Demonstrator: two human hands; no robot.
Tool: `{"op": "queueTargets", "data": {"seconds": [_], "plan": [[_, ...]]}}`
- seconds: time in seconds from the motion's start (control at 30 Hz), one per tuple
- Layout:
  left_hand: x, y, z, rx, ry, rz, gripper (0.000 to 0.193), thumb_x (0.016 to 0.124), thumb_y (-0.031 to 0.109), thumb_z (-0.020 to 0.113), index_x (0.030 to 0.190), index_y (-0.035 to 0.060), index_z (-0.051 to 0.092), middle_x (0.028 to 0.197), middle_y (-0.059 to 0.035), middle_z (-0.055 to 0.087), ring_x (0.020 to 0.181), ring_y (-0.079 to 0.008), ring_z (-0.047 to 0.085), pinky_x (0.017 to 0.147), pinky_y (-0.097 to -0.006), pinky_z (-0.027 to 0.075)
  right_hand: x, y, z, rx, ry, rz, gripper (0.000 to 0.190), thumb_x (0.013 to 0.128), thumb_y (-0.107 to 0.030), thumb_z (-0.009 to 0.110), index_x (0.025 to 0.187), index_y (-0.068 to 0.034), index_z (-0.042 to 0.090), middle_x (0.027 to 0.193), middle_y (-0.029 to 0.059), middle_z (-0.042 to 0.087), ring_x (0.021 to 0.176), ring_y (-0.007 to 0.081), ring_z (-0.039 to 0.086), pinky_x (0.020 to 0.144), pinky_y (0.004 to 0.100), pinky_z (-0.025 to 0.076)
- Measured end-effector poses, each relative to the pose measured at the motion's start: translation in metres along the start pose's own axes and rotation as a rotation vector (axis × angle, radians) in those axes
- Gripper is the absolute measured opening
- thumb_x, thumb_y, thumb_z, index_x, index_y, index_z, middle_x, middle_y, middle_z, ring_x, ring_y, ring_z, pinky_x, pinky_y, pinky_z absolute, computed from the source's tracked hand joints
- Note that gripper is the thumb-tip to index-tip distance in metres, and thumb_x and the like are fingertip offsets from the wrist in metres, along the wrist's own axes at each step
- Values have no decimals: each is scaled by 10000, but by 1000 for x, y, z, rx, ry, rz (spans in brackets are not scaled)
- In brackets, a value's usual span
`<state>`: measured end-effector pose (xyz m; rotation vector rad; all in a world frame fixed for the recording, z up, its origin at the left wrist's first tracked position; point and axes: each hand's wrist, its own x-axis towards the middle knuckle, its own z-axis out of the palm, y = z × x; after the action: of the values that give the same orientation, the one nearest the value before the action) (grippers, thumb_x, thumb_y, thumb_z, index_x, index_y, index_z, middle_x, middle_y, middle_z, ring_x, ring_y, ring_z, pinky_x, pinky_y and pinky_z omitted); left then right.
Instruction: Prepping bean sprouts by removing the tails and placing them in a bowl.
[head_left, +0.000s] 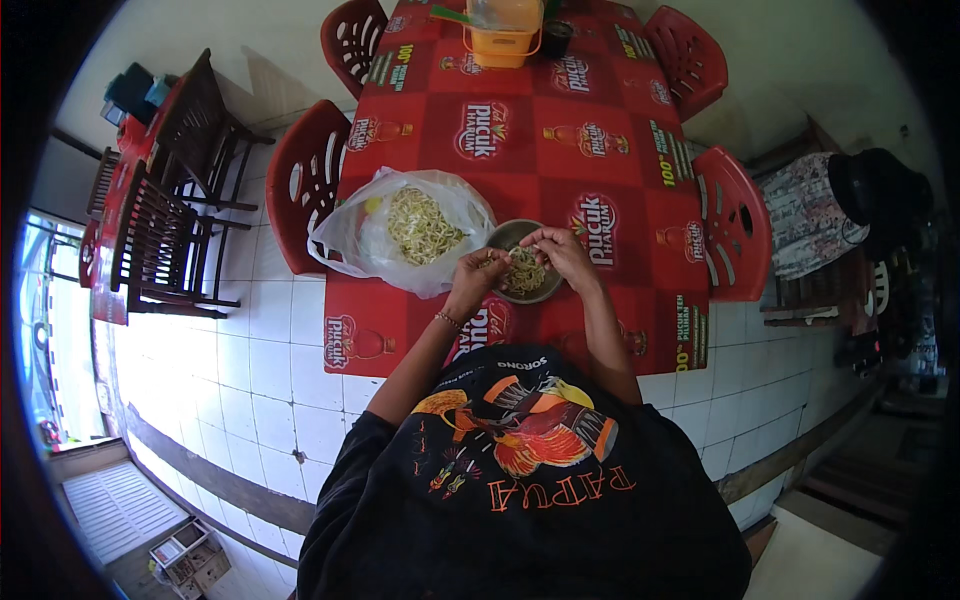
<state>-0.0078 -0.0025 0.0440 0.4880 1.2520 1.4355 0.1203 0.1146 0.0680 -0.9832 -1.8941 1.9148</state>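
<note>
A round bowl (516, 229) with bean sprouts (525, 279) in it stands near the table's front edge. Over its left side is my left hand (480, 274), thumb and fingertips brought together. My right hand (561, 255) reaches over the bowl from the right, its fingers bent close to the left fingertips. Whatever is pinched between the fingers is too small to make out. Left of the bowl, and close against it, lies an opened clear plastic bag (352, 247) holding a heap of pale bean sprouts (424, 225).
A red patterned cloth covers the table (517, 172). At its far end stand an orange plastic basket (501, 49) and a dark cup (556, 37). Red plastic chairs flank both sides, the nearest being the left chair (289, 187) and the right chair (739, 225).
</note>
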Motion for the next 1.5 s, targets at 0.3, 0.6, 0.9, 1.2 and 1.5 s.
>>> {"op": "queueTargets", "data": {"seconds": [0.3,0.6,0.9,1.2,1.5], "plan": [[-1,-2,-1,191,-36,48,125,781,144,538,794,22,559,599,2,512,514,-64,480,481,-206,415,-1,-3,2,-22,-8,18,174,768,-157,515,777,-4,597,635,12,554,562,40,493,491,182,381],[1,-4,-1,224,-15,55,148,787,162,540,797,16,559,634,8,519,525,-56,475,482,-206,425,-4,-6,5,-157,-52,-92,130,670,-107,633,726,7,607,658,26,583,603,68,513,555,212,413],[0,-2,3,-63,-53,-25,179,808,201,521,811,26,556,631,0,512,533,-65,472,486,-201,409,0,2,4,-139,-5,-119,136,646,-86,651,754,-8,619,688,37,594,644,83,540,600,229,429],[2,-3,-7,30,-165,-38,183,819,186,485,762,22,546,593,-7,492,499,-73,458,462,-203,388,-7,-16,6,-311,-128,-305,133,657,-55,616,784,-21,627,729,63,617,667,108,563,631,242,436],[2,-3,-6,-3,-154,-152,185,808,182,507,690,41,527,573,-4,471,465,-72,410,426,-201,329,-5,-16,9,-517,-29,-288,124,613,-132,633,689,-37,608,659,98,576,637,194,568,598,300,433]]}}
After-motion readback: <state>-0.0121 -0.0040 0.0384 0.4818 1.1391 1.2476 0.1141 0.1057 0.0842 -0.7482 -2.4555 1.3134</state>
